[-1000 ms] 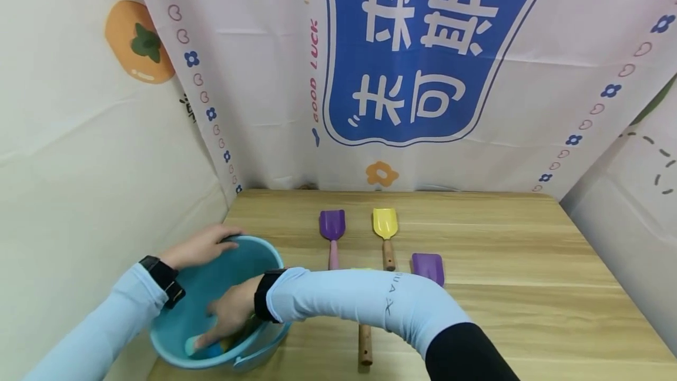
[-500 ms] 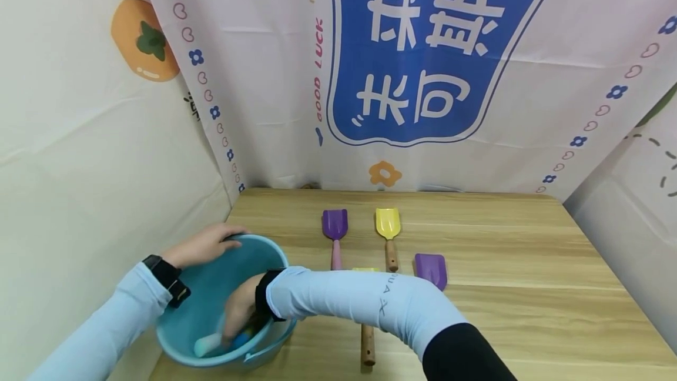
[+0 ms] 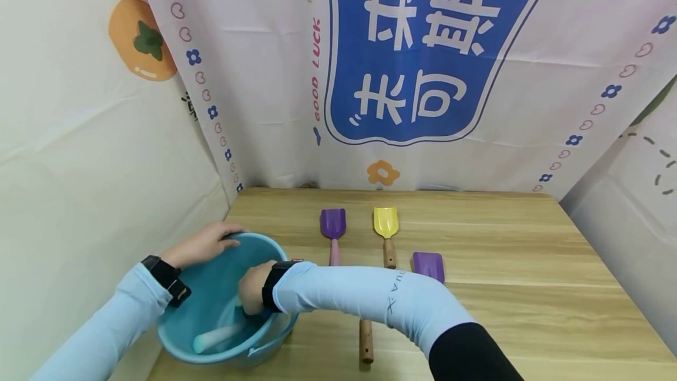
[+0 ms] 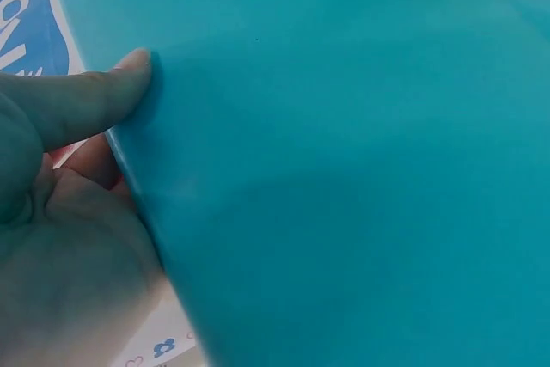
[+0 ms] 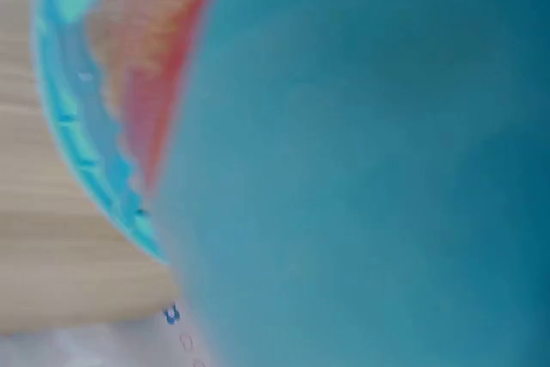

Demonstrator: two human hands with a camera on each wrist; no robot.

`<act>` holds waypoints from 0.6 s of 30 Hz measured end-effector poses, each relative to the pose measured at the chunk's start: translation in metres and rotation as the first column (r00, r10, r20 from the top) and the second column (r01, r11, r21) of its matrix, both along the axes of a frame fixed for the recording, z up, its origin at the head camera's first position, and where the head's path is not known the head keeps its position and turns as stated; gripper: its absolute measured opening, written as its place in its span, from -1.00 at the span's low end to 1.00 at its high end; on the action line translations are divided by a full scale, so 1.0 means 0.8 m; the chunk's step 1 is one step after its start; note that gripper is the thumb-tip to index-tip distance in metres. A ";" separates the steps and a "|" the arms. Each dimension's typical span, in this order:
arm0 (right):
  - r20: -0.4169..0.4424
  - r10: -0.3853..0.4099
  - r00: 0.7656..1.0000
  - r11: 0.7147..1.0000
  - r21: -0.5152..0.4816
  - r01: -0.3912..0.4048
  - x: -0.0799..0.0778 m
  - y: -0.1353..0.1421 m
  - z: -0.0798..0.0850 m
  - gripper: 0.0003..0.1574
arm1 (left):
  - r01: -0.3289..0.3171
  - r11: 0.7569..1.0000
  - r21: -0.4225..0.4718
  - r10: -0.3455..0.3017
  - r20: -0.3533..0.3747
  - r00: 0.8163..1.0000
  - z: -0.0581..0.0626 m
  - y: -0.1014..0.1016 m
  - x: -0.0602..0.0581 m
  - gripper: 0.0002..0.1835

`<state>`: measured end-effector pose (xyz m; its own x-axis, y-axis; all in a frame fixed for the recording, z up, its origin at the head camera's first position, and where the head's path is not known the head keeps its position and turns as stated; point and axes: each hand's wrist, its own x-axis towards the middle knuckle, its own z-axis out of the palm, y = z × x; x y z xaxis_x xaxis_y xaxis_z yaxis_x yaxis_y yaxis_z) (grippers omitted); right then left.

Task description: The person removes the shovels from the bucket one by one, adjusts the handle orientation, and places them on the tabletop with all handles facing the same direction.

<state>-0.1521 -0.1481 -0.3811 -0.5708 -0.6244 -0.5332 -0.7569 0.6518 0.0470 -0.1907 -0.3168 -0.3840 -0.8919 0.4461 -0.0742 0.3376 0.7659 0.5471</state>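
Note:
A blue bucket (image 3: 195, 293) stands tilted at the table's left front. My left hand (image 3: 203, 246) grips its far left rim; in the left wrist view the thumb (image 4: 129, 83) lies along the inner wall. Inside the bucket, near its right wall, is my right hand (image 3: 255, 288), its fingers pointing down and mostly hidden. Below it shows something dark blue; I cannot tell whether the fingers hold it. A pale aqua handle (image 3: 214, 338) lies towards the bucket's near side. The right wrist view is blurred and filled by the bucket's wall (image 5: 361, 169).
On the wooden table (image 3: 518, 287) lie a purple toy shovel (image 3: 333, 225) with a pink handle, a yellow shovel (image 3: 385, 223) with a wooden handle, and a purple blade (image 3: 429, 266). A wooden handle (image 3: 366, 343) pokes out under the right sleeve (image 3: 359, 293).
My right hand has moved from the bucket's near bottom up towards its right wall, away from the aqua handle's end. The left hand stays on the rim.

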 end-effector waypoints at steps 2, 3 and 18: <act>-0.082 0.040 0.996 0.999 -0.012 -0.041 -0.006 -0.003 -0.012 -0.71 | -0.005 1.000 0.001 0.005 0.000 1.000 0.000 0.002 0.000 -0.72; -0.121 0.055 0.991 0.998 -0.012 -0.057 -0.009 -0.004 -0.017 -0.73 | -0.008 1.000 0.000 0.008 -0.004 1.000 0.000 0.003 0.000 -0.71; -0.343 0.097 0.934 0.969 -0.181 -0.167 -0.020 0.004 -0.027 -0.64 | -0.017 1.000 -0.015 0.016 -0.032 0.999 -0.002 0.006 0.000 -0.69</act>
<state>-0.1679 -0.1446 -0.4026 -0.5970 -0.7812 -0.1828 -0.8013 0.5691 0.1847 -0.1907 -0.3116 -0.3856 -0.9012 0.4302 -0.0523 0.3418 0.7798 0.5245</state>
